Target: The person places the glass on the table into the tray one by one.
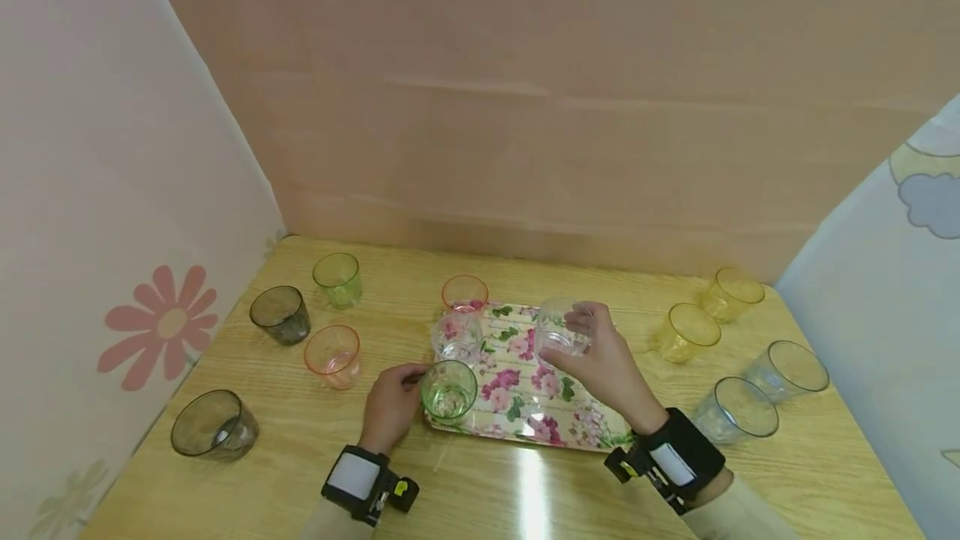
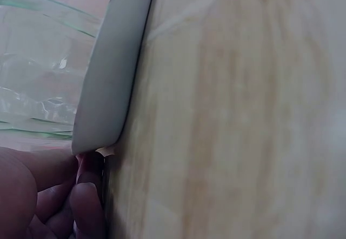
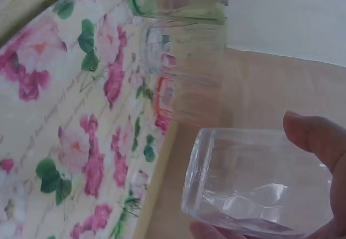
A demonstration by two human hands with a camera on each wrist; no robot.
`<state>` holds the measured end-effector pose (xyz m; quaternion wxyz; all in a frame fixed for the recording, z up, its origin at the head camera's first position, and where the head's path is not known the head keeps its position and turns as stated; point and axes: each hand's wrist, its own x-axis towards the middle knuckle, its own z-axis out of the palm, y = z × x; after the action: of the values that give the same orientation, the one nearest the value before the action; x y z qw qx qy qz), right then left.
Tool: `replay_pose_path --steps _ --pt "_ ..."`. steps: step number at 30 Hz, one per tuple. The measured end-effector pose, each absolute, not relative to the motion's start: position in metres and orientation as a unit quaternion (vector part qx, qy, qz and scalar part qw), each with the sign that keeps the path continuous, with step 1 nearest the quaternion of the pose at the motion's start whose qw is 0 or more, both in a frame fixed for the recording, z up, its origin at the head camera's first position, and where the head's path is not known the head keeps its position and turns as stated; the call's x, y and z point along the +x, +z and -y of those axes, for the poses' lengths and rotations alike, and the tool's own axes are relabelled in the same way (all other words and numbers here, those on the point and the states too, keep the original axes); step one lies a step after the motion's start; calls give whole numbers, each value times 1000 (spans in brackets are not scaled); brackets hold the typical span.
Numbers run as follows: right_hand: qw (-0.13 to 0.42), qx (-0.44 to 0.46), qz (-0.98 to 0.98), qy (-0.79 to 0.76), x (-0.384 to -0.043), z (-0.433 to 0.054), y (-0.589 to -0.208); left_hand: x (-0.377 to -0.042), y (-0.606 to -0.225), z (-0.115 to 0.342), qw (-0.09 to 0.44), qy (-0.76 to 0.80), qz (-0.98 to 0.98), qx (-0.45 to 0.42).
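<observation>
My right hand (image 1: pixel 611 367) holds a clear glass (image 3: pixel 246 182), thumb on one side and fingers on the other, just above a floral tray (image 1: pixel 513 422). At the tray's left edge, my left hand (image 1: pixel 390 408) pinches the rim between thumb and fingers, as the left wrist view shows. Beside those fingers a green-tinted glass (image 1: pixel 448 397) stands on the tray. Behind it in a row are another clear glass (image 1: pixel 457 342) and a pink-rimmed glass (image 1: pixel 465 297) at the back left corner.
Left of the tray stand a green glass (image 1: pixel 339 283), a pink glass (image 1: pixel 333 361) and two dark grey glasses (image 1: pixel 281 319). On the right are two yellow glasses (image 1: pixel 686 336) and two bluish glasses (image 1: pixel 738 415). Paper-covered walls (image 1: pixel 525 148) enclose the wooden table (image 1: pixel 465 498).
</observation>
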<state>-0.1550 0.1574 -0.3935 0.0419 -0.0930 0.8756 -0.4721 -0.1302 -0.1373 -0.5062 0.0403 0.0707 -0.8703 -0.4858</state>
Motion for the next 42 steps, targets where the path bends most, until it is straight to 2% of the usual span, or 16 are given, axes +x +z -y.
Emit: replay_pose_path --steps 7,20,42 --pt "59 -84 -866 -489 -187 -134 -419 -130 -509 137 47 -484 871 69" --pt "69 -62 -858 -506 -213 -106 -457 -128 -506 136 49 -477 874 73" --pt "75 -65 -874 -475 -229 -93 -457 -129 -505 135 47 -483 871 74"
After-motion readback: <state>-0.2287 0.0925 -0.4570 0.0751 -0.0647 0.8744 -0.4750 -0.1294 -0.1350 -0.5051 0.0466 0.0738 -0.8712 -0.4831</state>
